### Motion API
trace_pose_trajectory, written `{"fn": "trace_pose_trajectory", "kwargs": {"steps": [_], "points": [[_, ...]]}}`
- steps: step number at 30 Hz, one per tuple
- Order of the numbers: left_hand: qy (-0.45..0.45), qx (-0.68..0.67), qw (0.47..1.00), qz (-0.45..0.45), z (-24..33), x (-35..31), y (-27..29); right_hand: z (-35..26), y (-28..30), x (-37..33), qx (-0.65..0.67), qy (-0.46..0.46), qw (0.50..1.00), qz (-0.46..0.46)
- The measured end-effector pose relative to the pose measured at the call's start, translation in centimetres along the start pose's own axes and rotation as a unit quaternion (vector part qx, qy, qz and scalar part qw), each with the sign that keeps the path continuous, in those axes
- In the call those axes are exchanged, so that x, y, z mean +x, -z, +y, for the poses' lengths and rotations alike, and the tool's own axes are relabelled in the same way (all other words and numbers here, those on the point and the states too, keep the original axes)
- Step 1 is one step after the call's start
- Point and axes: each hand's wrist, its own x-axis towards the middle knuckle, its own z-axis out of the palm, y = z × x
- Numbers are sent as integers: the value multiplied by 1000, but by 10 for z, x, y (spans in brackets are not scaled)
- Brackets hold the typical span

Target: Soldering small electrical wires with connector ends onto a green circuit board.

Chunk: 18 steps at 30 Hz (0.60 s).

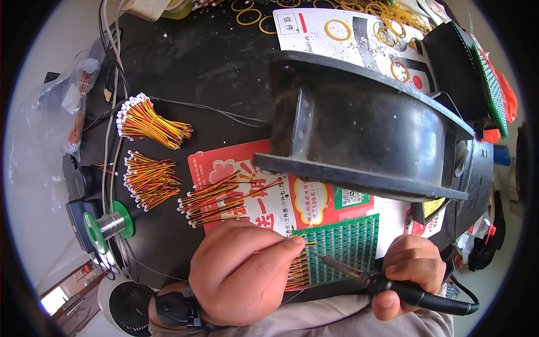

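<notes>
My left hand (241,272) is closed in a pinch at the left edge of a green circuit board panel (351,241); short red and yellow wire ends show at its fingertips. Below those fingers, a row of similar wires (298,272) lies along the panel's edge, partly covered by the hand. My right hand (415,264) is wrapped around the black handle of a soldering iron (401,289). The iron's tip points left over the panel, close to my left fingertips; whether it touches is too small to tell. Loose red, yellow and black wires (219,199) lie just beyond my left hand.
A large black fan frame (370,129) stands beyond the panel. At left are two wire bundles with white connectors (154,123) and a solder spool (106,227). Rubber bands (338,30) lie on printed card at the back. A red printed sheet (210,160) lies under the loose wires.
</notes>
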Motion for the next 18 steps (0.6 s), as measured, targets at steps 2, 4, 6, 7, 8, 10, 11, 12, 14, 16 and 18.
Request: {"fn": "trace_pose_trajectory", "kwargs": {"steps": [2,4,6,7,8,10,11,12,14,16,18], "points": [[-2,-4,1000,5,-2,0,-1,1,0,1,2,4,1000,-6],[4,-4,1000,7,-3,-1,-1,3,-1,1,1,10,1000,-12],[11,-9,1000,6,-2,-3,-2,3,-1,1,-13,14,1000,-8],[8,-5,1000,8,-1,-3,-2,3,-2,0,-20,16,1000,3],[7,-4,1000,10,0,-4,-4,3,-2,-1,-28,15,999,14],[-5,4,1000,8,-1,-4,-6,4,-4,-3,-34,17,999,37],[-14,12,1000,4,-3,-5,-6,4,-4,-4,-34,18,998,39],[-22,19,1000,1,-4,-6,-6,5,1,-5,-28,20,999,27],[-24,21,999,-31,-2,-6,-4,5,2,-4,-45,23,998,26],[-37,30,998,-42,-1,-8,-5,0,-4,-1,-81,26,995,43],[-59,44,997,-34,-5,-13,-13,1,-7,-2,-103,27,993,48]]}}
